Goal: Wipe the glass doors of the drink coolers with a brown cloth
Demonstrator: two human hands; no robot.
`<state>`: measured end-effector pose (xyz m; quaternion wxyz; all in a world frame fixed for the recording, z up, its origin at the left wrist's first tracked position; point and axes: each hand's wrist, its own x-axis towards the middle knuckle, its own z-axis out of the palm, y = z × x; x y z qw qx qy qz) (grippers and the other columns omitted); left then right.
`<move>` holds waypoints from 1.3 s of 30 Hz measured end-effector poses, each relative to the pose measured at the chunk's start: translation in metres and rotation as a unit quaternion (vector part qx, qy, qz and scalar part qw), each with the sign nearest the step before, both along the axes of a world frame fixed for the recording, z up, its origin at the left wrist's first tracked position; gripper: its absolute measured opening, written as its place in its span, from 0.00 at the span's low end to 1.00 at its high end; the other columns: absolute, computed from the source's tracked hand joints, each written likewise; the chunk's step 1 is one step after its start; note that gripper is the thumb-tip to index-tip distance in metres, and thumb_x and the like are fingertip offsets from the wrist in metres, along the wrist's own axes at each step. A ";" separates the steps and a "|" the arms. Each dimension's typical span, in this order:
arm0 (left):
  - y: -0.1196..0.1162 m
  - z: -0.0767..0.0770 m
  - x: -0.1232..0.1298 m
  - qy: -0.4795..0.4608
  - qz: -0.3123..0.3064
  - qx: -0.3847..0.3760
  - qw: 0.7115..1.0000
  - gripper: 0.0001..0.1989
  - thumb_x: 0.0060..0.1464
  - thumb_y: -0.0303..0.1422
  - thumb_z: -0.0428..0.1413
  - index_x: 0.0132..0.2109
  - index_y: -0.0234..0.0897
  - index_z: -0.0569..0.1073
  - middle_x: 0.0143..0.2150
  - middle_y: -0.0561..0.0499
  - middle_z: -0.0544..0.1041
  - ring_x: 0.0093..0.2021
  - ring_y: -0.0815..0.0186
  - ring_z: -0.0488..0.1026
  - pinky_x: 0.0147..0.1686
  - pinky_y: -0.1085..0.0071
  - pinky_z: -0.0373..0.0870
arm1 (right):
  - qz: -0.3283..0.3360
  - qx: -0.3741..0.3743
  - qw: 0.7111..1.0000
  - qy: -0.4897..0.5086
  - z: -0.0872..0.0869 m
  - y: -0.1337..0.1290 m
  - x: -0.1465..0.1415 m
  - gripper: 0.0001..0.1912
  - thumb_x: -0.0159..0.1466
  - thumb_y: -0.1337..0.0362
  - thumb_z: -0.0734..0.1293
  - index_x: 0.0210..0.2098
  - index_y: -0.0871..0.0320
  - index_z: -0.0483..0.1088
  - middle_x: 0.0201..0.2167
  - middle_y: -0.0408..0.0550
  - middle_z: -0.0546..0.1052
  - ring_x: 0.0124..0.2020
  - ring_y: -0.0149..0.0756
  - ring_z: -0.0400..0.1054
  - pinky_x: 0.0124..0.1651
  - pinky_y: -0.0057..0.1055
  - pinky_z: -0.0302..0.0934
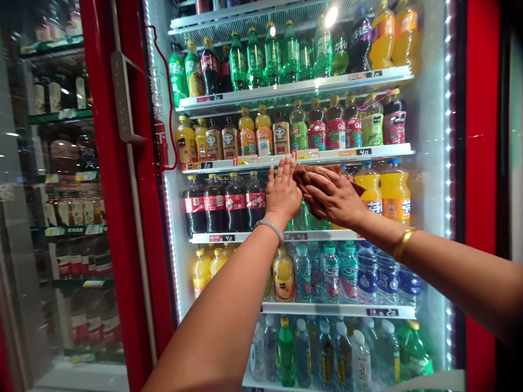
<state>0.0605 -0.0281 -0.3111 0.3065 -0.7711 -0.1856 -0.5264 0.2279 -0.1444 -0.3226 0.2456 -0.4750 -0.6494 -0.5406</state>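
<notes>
My left hand (283, 190), with a pale bangle at the wrist, lies flat on the glass door with its fingers pointing up. To its right, my right hand (333, 195) presses a brown cloth (316, 169) against the glass. Its fingers lie over the cloth and point left, towards my left hand. A gold bracelet is on the right wrist. Behind the glass, level with both hands, are dark cola bottles (235, 204) on the left and orange bottles (395, 191) on the right.
Shelves of bottled drinks fill the lit cooler. A grey handle (126, 98) sits on the red frame (482, 163) at the left side. Another glass-fronted cooler with bottles (87, 318) stands at the far left.
</notes>
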 end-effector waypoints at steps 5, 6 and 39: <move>-0.002 -0.004 0.002 -0.013 -0.005 -0.007 1.000 0.34 0.69 0.31 0.43 0.78 0.23 0.52 0.81 0.36 0.50 0.82 0.53 0.47 0.81 0.47 0.45 | -0.016 0.029 0.999 0.034 0.022 -0.020 0.024 0.23 0.67 0.47 0.64 0.56 0.48 0.75 0.70 0.47 0.68 0.74 0.50 0.56 0.77 0.56 0.50; -0.002 -0.004 0.004 -0.018 -0.005 -0.009 1.000 0.34 0.70 0.31 0.43 0.78 0.23 0.52 0.81 0.36 0.50 0.82 0.53 0.47 0.81 0.47 0.45 | -0.031 0.081 0.992 0.089 0.030 -0.014 0.018 0.24 0.67 0.49 0.64 0.59 0.50 0.74 0.73 0.49 0.64 0.75 0.52 0.53 0.78 0.57 0.48; 0.023 -0.007 -0.036 0.046 -0.004 0.032 0.998 0.30 0.73 0.34 0.40 0.74 0.24 0.62 0.80 0.40 0.57 0.81 0.58 0.51 0.81 0.55 0.46 | 0.002 0.172 0.983 0.063 0.021 0.052 -0.047 0.25 0.70 0.53 0.65 0.63 0.55 0.71 0.75 0.56 0.61 0.79 0.56 0.46 0.77 0.61 0.50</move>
